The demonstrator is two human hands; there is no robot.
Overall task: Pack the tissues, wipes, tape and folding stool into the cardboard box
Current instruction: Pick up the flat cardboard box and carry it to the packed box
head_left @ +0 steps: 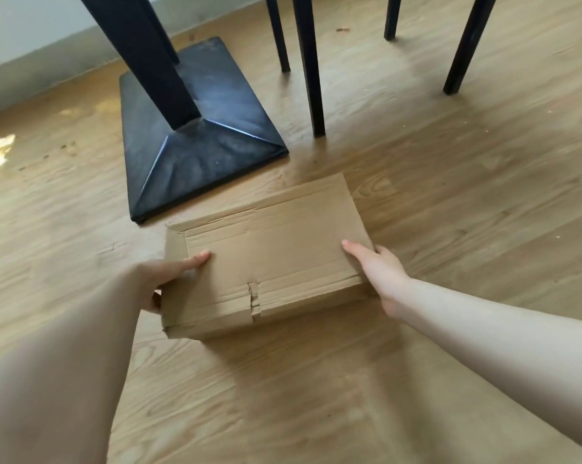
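A brown cardboard box [269, 259] lies on the wooden floor with its worn, torn flaps closed on top. My left hand [164, 279] grips its left end, thumb on the top face and fingers down the side. My right hand [378, 269] grips the right end the same way. Both forearms reach in from the bottom corners. Tissues, wipes, tape and the folding stool are not in view.
A black table pedestal [196, 142] with a slanted post stands just behind the box on the left. Several black chair legs [311, 68] stand behind it on the right. A pale wall runs along the top left.
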